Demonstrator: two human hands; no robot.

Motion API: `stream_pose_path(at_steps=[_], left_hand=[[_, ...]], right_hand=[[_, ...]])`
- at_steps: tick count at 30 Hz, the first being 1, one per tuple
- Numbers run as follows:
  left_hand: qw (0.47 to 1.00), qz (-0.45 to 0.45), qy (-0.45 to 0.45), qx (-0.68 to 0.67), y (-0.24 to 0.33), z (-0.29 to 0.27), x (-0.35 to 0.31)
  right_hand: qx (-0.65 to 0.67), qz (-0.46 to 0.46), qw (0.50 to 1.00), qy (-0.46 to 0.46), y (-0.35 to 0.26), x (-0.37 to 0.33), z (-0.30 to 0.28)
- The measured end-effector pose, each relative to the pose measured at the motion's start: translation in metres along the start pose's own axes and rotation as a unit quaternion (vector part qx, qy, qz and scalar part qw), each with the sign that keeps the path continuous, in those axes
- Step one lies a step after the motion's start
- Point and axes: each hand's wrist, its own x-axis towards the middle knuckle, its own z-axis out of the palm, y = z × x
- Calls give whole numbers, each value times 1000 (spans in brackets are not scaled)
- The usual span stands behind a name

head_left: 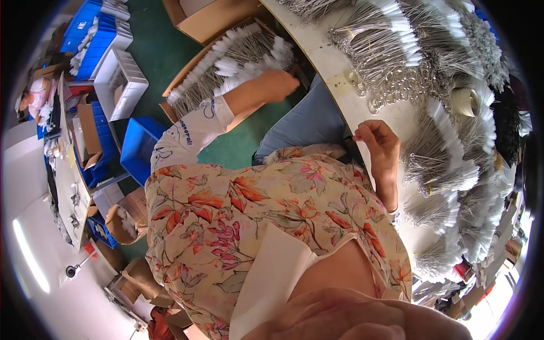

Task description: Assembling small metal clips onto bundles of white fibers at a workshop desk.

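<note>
My left hand (281,85) is over the right end of a cardboard box (190,71) full of thin wire-handled brushes (226,65) with white bristles. Its fingers are curled closed, and whatever they may hold is hidden. By the table's near edge, my right hand (381,146) is raised with thumb and fingertips pinched together. Anything between them is too small to make out. Beyond it, on the white table (341,93), lie bundles of the same kind of brush (391,39). Loose wire ring ends (391,90) spread toward the table's edge.
A roll of tape (464,102) sits among the bundles. Another open carton (198,20) stands behind the brush box. On the floor at left are a blue bin (140,148) and a grey-white crate (120,85). Another person (38,101) is at a far-left table.
</note>
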Motion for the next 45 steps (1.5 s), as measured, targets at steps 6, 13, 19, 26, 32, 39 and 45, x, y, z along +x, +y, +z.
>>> stream_pose_path(at_steps=[6, 13, 19, 26, 32, 39, 45], left_hand=[[997, -48, 62, 27, -106, 33, -10], [988, -60, -89, -115, -43, 49, 13], [911, 51, -163, -375, 19, -125, 13], [860, -204, -54, -464, -106, -172, -4], [633, -550, 2, -545, -215, 25, -50], [644, -644, 26, -412, -195, 115, -15], [794, -585, -82, -144, -161, 138, 5]], right_hand=[[12, 11, 1000, 15, 2, -1, -7], [16, 26, 999, 20, 6, 0, -20], [44, -43, 998, 26, -13, -3, -57], [34, -99, 977, 184, -36, -55, -113], [94, -73, 980, 157, -11, -70, -123], [121, -19, 984, 128, -11, -47, -95], [82, 0, 989, 126, -6, -35, -77]])
